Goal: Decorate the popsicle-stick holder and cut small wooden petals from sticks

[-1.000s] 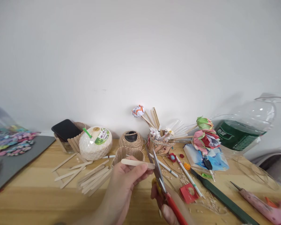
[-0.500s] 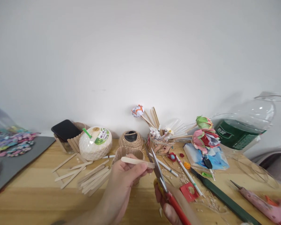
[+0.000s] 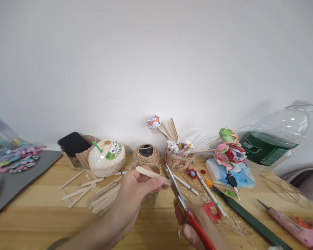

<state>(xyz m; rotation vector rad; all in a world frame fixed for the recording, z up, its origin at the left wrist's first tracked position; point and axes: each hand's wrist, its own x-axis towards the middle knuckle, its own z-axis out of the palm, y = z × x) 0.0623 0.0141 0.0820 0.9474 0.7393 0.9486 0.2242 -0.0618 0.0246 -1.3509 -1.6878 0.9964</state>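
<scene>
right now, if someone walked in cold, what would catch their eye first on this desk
Front and centre, the left hand pinches a wooden craft stick level, its end at the blades of red-handled scissors held by the right hand. Behind them, a cup of sticks and paper flowers stands by the wall, with a white coconut drink further left. A green-labelled plastic bottle lies far right.

The scissors (image 3: 191,217) have red handles and silvery blades; the craft stick (image 3: 152,174) is pale wood, like the loose sticks (image 3: 94,192) on the light-brown desk (image 3: 36,218). The coconut (image 3: 106,162) is white with a green straw and leaf label, the twine ball (image 3: 146,155) tan, the phone (image 3: 73,143) black, the bottle (image 3: 273,144) clear with a dark green label, the glue gun (image 3: 299,225) pink
</scene>
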